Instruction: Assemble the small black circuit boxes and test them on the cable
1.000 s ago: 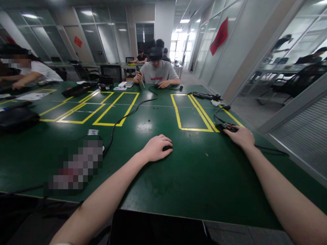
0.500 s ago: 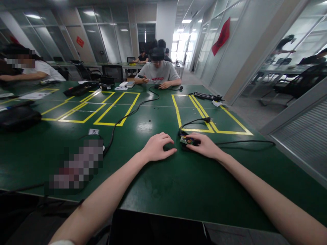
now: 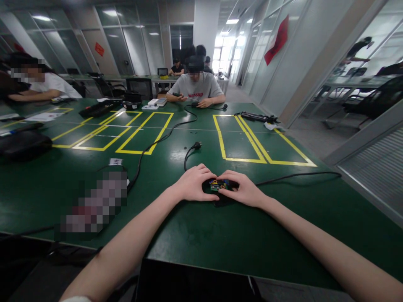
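Note:
A small green circuit board [image 3: 215, 187] with yellow-orange round parts sits between my two hands, low over the table. Dark casing shows around and under it. My right hand [image 3: 241, 187] grips its right side, thumb in front and fingers behind. On the left side, my left hand [image 3: 197, 183] curls round it with thumb and fingers. How firmly the left fingertips press is partly hidden. Just behind my left hand, a short black cord with a plug [image 3: 197, 145] rises from the table; its lower end is hidden by the hand.
Yellow tape rectangles [image 3: 244, 160] mark the green table [image 3: 189, 235]. A long black cable [image 3: 297, 178] runs off to the right, another [image 3: 145, 152] to the left near a blurred-out object [image 3: 97, 203]. A black tripod-like item [image 3: 258, 118] lies far right. A person [image 3: 197, 86] sits opposite.
My right hand has moved left and slightly nearer, carrying the circuit board to my left hand, which now closes round it. The plug has swung left along with it.

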The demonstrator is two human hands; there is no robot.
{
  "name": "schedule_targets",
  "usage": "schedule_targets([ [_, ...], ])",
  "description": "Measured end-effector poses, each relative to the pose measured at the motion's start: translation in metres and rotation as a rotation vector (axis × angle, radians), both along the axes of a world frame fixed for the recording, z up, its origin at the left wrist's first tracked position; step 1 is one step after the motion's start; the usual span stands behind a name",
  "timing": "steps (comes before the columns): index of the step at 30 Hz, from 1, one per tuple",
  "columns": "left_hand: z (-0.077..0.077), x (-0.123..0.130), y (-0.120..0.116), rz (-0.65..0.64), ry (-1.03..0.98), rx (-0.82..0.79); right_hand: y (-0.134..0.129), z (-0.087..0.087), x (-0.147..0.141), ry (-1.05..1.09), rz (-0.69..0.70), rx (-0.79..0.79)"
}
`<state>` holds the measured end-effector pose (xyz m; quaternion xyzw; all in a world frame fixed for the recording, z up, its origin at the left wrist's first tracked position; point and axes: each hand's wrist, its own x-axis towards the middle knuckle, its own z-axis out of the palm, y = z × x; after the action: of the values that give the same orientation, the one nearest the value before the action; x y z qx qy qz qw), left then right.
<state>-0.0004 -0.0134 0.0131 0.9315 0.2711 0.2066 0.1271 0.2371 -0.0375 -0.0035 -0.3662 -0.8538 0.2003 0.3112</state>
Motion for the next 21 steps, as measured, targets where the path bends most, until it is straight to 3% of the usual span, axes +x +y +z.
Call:
schedule_targets([
  [7, 0.002, -0.0052, 0.0002, 0.0, 0.019, -0.054, -0.0013, -0.0049, 0.0034, 0.005, -0.029, 0.118],
  [12, 0.0057, -0.0072, 0.0006, -0.032, 0.028, -0.105, -0.002, -0.0025, 0.0019, 0.003, 0.012, 0.077],
  [21, -0.0037, -0.0094, 0.0057, -0.035, -0.012, -0.148, -0.002, -0.0059, -0.0024, -0.007, 0.007, 0.066],
])
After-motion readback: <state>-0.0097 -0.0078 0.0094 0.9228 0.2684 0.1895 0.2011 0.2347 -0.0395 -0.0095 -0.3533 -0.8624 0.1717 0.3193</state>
